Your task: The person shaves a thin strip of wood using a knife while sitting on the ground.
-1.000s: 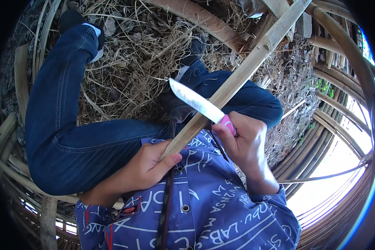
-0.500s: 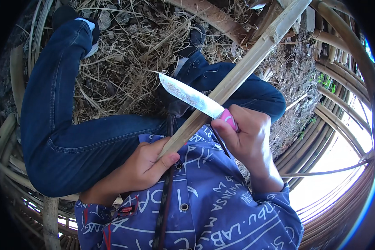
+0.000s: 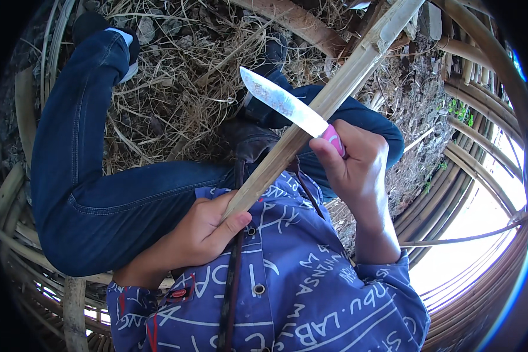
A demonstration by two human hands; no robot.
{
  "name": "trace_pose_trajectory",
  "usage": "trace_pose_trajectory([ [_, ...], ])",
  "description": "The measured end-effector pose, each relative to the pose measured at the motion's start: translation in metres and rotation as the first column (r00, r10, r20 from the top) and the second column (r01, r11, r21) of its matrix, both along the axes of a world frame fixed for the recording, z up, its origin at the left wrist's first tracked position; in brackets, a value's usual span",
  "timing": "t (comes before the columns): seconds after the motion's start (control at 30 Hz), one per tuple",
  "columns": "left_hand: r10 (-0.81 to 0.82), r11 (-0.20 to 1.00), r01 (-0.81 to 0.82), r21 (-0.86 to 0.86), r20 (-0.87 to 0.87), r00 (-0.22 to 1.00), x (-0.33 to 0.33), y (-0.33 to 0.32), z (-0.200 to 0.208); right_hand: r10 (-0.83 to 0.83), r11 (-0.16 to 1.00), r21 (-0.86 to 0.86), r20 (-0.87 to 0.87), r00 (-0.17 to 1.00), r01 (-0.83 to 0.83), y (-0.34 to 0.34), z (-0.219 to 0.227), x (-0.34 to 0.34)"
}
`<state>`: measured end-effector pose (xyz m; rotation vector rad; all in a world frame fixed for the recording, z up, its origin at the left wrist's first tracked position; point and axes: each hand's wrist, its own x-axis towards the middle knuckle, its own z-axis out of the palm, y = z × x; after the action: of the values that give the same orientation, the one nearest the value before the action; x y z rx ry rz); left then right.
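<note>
A long split bamboo strip [image 3: 325, 108] runs slantwise from my belly up to the far right. My left hand [image 3: 202, 232] is closed around its near end, the thumb lying along the edge. In my right hand [image 3: 358, 155] I grip a knife by its pink handle [image 3: 334, 141], most of which my fingers cover. The knife's broad, stained blade [image 3: 284, 102] lies across the upper face of the strip, its tip pointing to the far left. Whether the edge bites into the bamboo cannot be made out.
Thin curled shavings [image 3: 176, 100] litter the ground between my bent legs [image 3: 141, 188]. A thick pole [image 3: 296, 23] lies at the far side. Bamboo slats [image 3: 481, 164] form a wall on the right. More bamboo poles [image 3: 12, 196] stand at the left.
My right hand and the knife have slid up along the strip, away from my body. A thin curl at the blade's tip is gone from there. My left hand keeps its hold.
</note>
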<state>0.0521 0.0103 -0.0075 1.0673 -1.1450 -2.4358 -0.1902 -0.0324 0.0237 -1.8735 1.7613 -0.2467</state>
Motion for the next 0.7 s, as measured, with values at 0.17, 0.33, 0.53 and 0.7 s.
trace_pose_trajectory([
  [0.17,-0.013,1.0,0.013,0.02,0.011,1.0,0.0,-0.002,0.003,-0.021,1.0,-0.022,-0.005,1.0,0.021,-0.002,-0.002,0.0],
  [0.33,-0.029,0.999,0.028,0.042,0.04,0.999,0.002,-0.005,0.004,-0.006,0.998,-0.067,-0.049,0.999,0.002,-0.003,-0.003,0.0],
  [0.53,-0.022,0.996,0.02,0.09,0.021,1.0,0.002,-0.005,0.005,0.017,0.995,-0.098,-0.06,0.998,-0.022,-0.004,-0.005,-0.002],
  [0.7,-0.054,0.997,0.051,0.058,0.043,0.998,0.003,-0.007,0.006,-0.129,0.987,-0.109,-0.074,0.989,0.121,-0.018,-0.006,-0.016],
])
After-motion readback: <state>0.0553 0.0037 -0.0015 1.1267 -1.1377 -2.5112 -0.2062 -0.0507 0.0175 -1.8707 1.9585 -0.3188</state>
